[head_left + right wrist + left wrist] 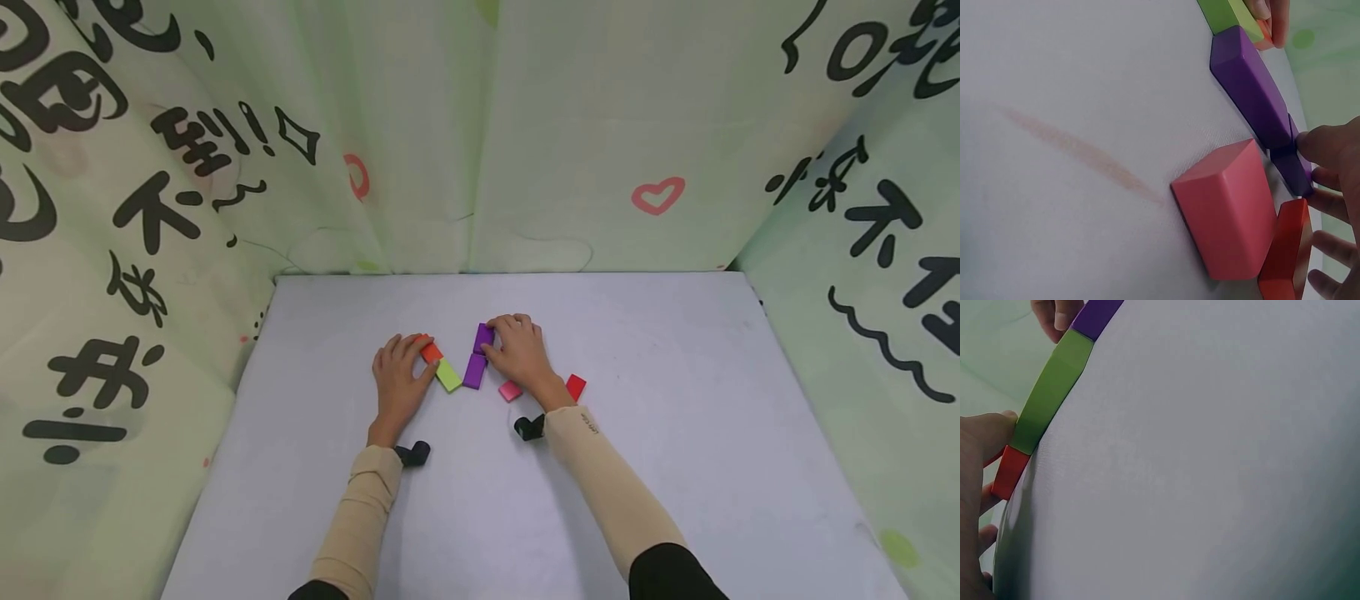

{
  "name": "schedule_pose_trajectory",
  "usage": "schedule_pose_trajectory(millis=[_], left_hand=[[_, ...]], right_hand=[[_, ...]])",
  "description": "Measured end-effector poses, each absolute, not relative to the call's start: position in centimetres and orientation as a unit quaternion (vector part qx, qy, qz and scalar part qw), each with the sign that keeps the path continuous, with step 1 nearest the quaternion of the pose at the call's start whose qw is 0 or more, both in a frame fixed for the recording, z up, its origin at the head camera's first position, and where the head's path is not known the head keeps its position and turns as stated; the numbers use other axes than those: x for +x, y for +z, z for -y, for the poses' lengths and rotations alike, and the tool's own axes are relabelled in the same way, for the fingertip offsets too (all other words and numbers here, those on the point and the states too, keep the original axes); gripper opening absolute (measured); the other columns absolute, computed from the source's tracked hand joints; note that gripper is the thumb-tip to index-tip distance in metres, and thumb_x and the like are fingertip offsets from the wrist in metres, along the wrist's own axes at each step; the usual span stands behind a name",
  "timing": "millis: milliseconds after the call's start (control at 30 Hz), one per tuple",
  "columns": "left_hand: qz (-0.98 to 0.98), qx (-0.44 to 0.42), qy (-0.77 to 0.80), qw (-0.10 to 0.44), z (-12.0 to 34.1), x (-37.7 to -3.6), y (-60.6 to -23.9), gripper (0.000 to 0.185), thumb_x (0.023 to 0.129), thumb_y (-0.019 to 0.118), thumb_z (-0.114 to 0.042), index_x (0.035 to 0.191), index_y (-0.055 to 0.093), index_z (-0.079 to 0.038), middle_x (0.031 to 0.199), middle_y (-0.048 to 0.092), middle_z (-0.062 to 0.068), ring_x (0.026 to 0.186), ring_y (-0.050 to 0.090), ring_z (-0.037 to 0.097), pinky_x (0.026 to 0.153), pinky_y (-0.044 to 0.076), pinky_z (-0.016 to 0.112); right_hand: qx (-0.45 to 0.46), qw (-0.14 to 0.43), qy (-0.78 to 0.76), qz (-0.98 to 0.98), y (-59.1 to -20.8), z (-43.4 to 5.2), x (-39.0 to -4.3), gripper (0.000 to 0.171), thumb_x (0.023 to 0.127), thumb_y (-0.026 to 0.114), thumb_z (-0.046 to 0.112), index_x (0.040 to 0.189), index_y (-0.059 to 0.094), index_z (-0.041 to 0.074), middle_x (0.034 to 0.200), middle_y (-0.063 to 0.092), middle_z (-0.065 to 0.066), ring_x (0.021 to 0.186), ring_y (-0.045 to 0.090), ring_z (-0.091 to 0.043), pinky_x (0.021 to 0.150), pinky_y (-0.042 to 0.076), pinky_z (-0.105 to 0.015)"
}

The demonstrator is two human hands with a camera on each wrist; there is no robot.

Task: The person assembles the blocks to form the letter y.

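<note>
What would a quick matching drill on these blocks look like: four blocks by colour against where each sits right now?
Blocks:
1. orange block
2. green block
3. far purple block
4. pink block

Places:
A. under the right hand's fingertips
B. between orange and purple
C. by the right wrist, untouched
D. at the left hand's fingers

Pairs: 1-D, 2-B, 3-A, 4-C

**Hidden and cut-off parts**

Head view: left hand (pixel 397 379) covers most of the orange block (pixel 430 351); right hand (pixel 520 350) covers part of the far purple block (pixel 483 337). Fingertip contact too small to tell. Red block (pixel 575 387) partly behind the right wrist. Left wrist view: purple block (pixel 1096 315) cut by top edge, left hand (pixel 975 487) by left edge. Right wrist view: red block (pixel 1286 250) cut at bottom, green block (pixel 1227 12) at top.
</note>
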State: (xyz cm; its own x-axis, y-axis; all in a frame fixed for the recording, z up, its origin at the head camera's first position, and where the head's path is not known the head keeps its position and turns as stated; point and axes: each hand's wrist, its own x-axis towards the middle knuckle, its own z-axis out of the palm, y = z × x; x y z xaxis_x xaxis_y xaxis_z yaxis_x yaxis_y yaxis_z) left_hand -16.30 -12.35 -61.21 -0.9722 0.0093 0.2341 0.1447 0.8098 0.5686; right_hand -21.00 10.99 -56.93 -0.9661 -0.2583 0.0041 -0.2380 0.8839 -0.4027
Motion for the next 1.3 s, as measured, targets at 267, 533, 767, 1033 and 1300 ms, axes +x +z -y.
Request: schedule_pose_trajectory(millis=[267,533,767,1033,1300], left_hand=[[0.943,-0.042,-0.309,0.115,12.3,-16.2,-61.1,0.043,0.094,0.064,-0.040,0.134,0.059,-0.028,0.142,0.054,0.000,0.144,0.033,0.029,0.118,0.016,0.059],[0.942,-0.044,-0.309,0.122,12.3,-16.3,-61.0,0.043,0.093,0.066,-0.039,0.133,0.060,-0.027,0.141,0.055,0.000,0.144,0.034,0.029,0.117,0.016,0.060],[0.943,-0.045,-0.307,0.121,12.3,-16.3,-61.0,0.043,0.093,0.065,-0.039,0.134,0.059,-0.027,0.142,0.055,0.000,0.144,0.033,0.029,0.117,0.016,0.059],[0.940,-0.046,-0.311,0.130,12.3,-16.3,-61.2,0.043,0.092,0.066,-0.038,0.133,0.060,-0.027,0.140,0.056,0.000,0.143,0.034,0.030,0.116,0.018,0.061],[0.942,-0.043,-0.308,0.124,12.4,-16.5,-61.6,0.043,0.092,0.065,-0.040,0.134,0.059,-0.030,0.142,0.055,0.000,0.144,0.034,0.029,0.116,0.017,0.060]], right_hand=[[-0.127,0.031,-0.212,-0.968,-57.1,-11.0,-20.9,0.044,0.094,0.062,0.041,0.132,0.055,0.018,0.138,0.056,-0.003,0.135,0.041,-0.032,0.111,0.032,-0.054],[-0.132,0.028,-0.215,-0.967,-57.2,-11.2,-20.7,0.045,0.094,0.062,0.042,0.131,0.055,0.019,0.138,0.056,-0.003,0.134,0.042,-0.031,0.110,0.032,-0.054],[-0.142,0.021,-0.211,-0.967,-57.1,-11.2,-20.6,0.044,0.095,0.061,0.042,0.131,0.055,0.019,0.140,0.055,-0.004,0.133,0.043,-0.032,0.109,0.033,-0.054],[-0.146,0.006,-0.212,-0.966,-57.0,-11.4,-20.2,0.041,0.096,0.060,0.040,0.131,0.056,0.019,0.140,0.055,-0.004,0.133,0.042,-0.033,0.108,0.035,-0.056],[-0.130,0.001,-0.224,-0.966,-56.9,-11.7,-19.0,0.037,0.096,0.058,0.035,0.130,0.058,0.019,0.142,0.052,-0.006,0.135,0.040,-0.032,0.109,0.034,-0.056]])
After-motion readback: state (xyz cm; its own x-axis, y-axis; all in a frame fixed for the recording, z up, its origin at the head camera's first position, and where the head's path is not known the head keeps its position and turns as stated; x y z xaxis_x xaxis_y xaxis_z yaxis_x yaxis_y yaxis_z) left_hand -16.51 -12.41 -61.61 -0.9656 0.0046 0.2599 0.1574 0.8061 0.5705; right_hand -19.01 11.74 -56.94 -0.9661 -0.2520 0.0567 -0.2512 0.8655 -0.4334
